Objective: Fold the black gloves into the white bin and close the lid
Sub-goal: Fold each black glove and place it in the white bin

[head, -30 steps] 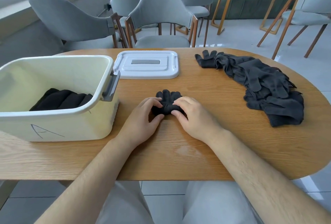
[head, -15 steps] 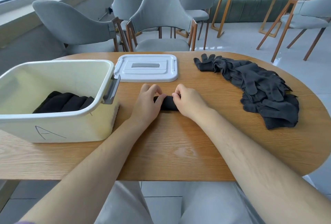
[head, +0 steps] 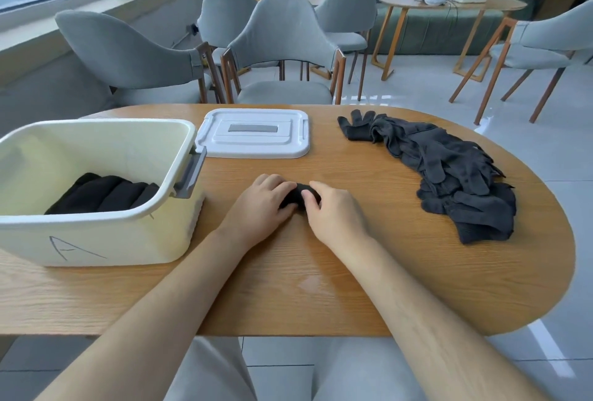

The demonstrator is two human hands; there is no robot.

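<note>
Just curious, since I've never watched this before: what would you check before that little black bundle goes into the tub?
1. Grip on the rolled glove: left hand and right hand both hold it: ok.
2. Roll tidy: mostly hidden under the hands: cannot tell.
3. White bin open, with room beside the folded gloves inside: ok.
4. Lid lies flat on the table, off the path to the bin: ok.
5. All gloves folded: a pile waits on the right: not ok, so no closing yet.
</note>
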